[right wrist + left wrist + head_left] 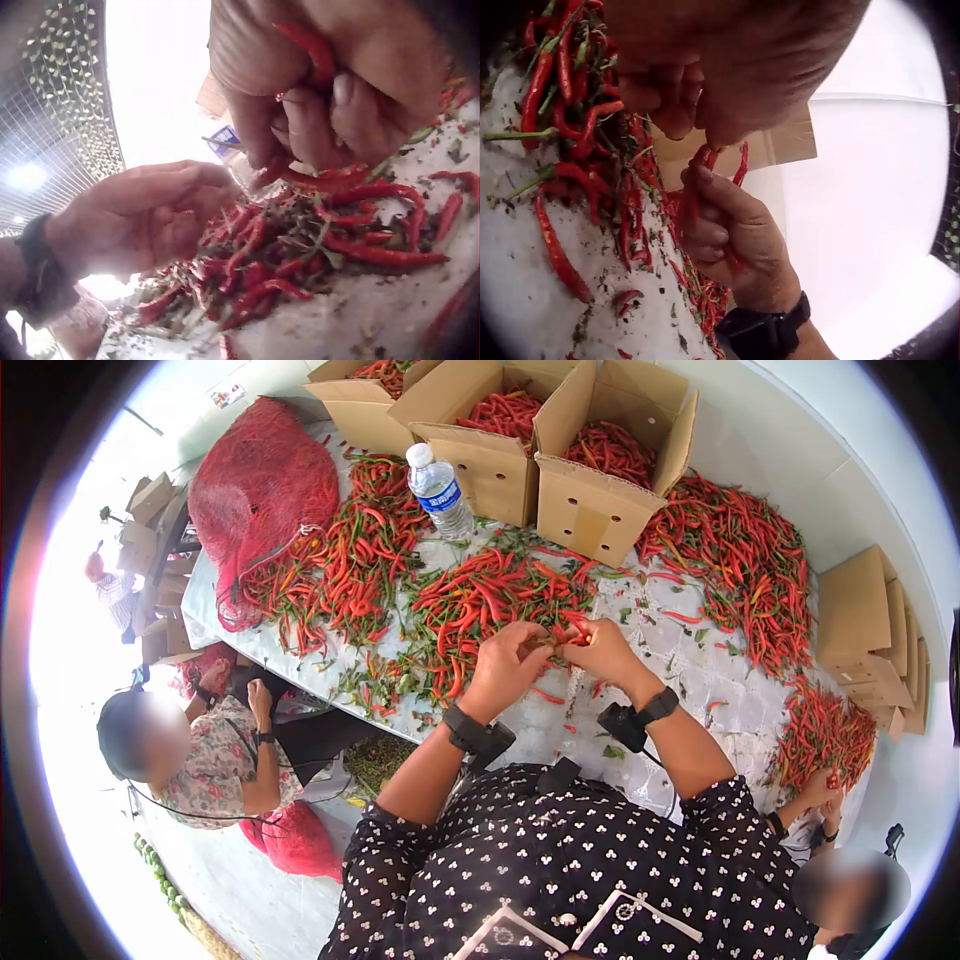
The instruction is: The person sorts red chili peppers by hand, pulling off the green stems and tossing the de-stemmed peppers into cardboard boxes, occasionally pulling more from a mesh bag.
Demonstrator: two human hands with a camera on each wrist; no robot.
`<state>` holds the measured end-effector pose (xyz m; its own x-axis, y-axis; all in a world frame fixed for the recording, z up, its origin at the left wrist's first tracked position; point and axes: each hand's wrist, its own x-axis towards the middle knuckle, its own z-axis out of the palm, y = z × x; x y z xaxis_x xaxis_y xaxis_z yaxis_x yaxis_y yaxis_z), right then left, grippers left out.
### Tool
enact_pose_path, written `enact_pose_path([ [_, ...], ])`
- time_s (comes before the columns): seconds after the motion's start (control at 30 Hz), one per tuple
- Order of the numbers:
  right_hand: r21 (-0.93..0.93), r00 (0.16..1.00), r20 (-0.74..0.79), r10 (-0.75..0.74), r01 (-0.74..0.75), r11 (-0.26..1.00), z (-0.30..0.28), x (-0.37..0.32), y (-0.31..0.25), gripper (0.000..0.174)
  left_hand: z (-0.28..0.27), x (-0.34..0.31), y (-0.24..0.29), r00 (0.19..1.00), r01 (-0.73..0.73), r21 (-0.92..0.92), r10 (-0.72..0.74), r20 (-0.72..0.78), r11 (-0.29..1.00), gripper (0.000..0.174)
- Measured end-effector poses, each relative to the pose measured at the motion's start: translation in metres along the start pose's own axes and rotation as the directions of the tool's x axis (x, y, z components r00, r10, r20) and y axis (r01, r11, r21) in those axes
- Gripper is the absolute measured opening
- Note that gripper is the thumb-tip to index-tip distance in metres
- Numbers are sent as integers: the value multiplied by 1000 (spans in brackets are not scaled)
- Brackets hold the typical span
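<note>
Over the front of a chili heap, both hands meet in the head view. My right hand grips several red chili peppers. One chili pepper lies curved across its palm in the right wrist view, and another juts out below the curled fingers. Thumb and forefinger of my left hand come together at the end of a chili pepper held in the right hand. A thin green stem sticks out beside the right fingertips.
Behind the heap stand a water bottle and open cartons of chilies. A red mesh sack lies at the back left, more chilies at the right. One person sits at left, another at lower right.
</note>
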<state>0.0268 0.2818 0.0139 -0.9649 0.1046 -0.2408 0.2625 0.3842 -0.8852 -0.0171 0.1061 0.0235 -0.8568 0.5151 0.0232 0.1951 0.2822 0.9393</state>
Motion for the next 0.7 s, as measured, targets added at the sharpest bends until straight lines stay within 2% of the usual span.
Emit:
enact_pose_path([
  [0.07, 11, 999, 40, 9, -10, 1000, 5, -7, -7, 24, -3, -2, 2, 994, -111, 61, 110, 12, 992, 20],
  [0.1, 16, 997, 74, 31, -32, 999, 8, -7, -3, 24, -5, -4, 4, 994, -110, 62, 110, 9, 992, 20],
  [0.17, 19, 993, 111, 51, -54, 998, 9, -8, -2, 23, -11, -9, 13, 997, 27, 45, -31, 69, 999, 15],
  [0.2, -29, 992, 114, -46, 49, 998, 9, -9, -2, 21, -12, -10, 9, 997, 28, 45, -31, 65, 999, 15],
  [0.23, -76, 983, 122, -141, 151, 986, 9, -10, -3, 19, -14, -11, 6, 968, 221, -279, -175, 179, 934, 15],
  [0.27, -77, 982, 124, -142, 152, 985, 7, -12, -5, 19, -17, -12, 3, 907, 410, -543, -263, 329, 733, 17],
  [0.3, -30, 985, 65, -160, 162, 986, 2, -13, -9, 18, -22, -14, 2, 908, 408, -544, -262, 327, 733, 17],
  [0.33, 16, 984, 8, -178, 177, 984, -4, -13, -15, 17, -30, -16, 8, 907, 416, -474, -313, 283, 776, 20],
  [0.37, 15, 983, 13, -181, 180, 983, -14, -14, -29, 17, -39, -19, 9, 902, 430, -401, -362, 235, 809, 23],
  [0.4, -22, 989, -3, -149, 149, 989, -29, -15, -46, 16, -50, -17, -14, 929, 368, -241, -347, 128, 898, 26],
  [0.43, -58, 993, -25, -118, 116, 992, -43, -14, -66, 15, -59, -18, -21, 929, 369, -239, -347, 128, 898, 26],
  [0.47, -132, 962, -140, -235, 217, 967, -56, -11, -85, 18, -67, -18, -25, 963, 266, 32, -264, -47, 963, 26],
  [0.5, -219, 902, -245, -355, 305, 927, -69, -4, -103, 20, -70, -17, -26, 974, 182, 315, -126, -189, 932, 27],
  [0.53, -264, 848, -310, -431, 359, 895, -84, 6, -120, 22, -67, -15, -21, 966, 203, 315, -137, -218, 927, 25],
  [0.57, -312, 782, -368, -503, 406, 859, -97, 20, -133, 23, -59, -12, -22, 967, 200, 317, -134, -217, 927, 25],
  [0.63, -385, 699, -487, -524, 367, 847, -116, 50, -151, 25, -38, -1, -34, 990, -35, 433, 91, -109, 901, 25],
  [0.67, -388, 694, -491, -527, 368, 845, -116, 49, -156, 25, -30, 4, -36, 988, -124, 554, 154, -8, 823, 26],
  [0.7, -423, 605, -533, -591, 414, 806, -114, 47, -161, 26, -20, 8, -36, 987, -130, 556, 162, -9, 821, 26],
])
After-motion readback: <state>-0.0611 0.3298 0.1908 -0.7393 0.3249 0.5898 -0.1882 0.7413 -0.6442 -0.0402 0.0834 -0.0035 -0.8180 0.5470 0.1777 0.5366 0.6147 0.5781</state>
